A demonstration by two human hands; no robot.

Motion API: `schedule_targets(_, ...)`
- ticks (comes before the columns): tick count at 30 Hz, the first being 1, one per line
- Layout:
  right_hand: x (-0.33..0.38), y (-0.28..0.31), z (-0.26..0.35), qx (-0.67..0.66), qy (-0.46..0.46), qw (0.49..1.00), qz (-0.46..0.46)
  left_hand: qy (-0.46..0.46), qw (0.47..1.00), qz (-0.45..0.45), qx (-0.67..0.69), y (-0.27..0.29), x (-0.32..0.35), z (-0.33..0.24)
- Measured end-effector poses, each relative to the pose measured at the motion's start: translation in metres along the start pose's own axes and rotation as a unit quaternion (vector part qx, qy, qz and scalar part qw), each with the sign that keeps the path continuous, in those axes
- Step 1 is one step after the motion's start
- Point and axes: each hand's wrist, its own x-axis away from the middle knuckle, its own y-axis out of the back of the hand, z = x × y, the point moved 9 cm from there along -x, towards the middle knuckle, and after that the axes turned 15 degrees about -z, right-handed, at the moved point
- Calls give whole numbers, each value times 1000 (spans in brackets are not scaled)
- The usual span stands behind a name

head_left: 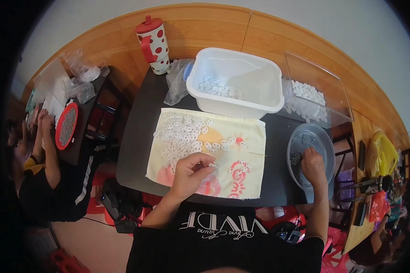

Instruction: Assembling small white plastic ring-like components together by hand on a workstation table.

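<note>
My left hand is above the near part of a pale yellow cloth, thumb and forefinger pinched on a small white two-hole piece. Many such white oval pieces lie heaped on the cloth's left side, and a short row of them runs right across its middle. My right hand is down inside a clear round bowl holding small dark metal-looking parts. Its fingers are curled together; what lies between them is hidden. A thin needle-like rod rests at the cloth's right edge.
Behind the cloth stands a white tub with more white pieces inside. Right of it, a clear box holds white discs. A spotted tumbler and a plastic bag are back left. Another person works by a red tray.
</note>
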Motion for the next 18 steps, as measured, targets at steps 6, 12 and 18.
schedule_targets(6,-11,35,13,-192,-117,970,-93,-120,991,34,-52,-9,3,-19)
schedule_targets(12,-21,35,164,-549,-67,829,-81,-73,997,36,-16,-16,11,-8)
schedule_targets(18,-14,-14,216,-637,-126,760,6,-4,997,51,63,-18,14,-2)
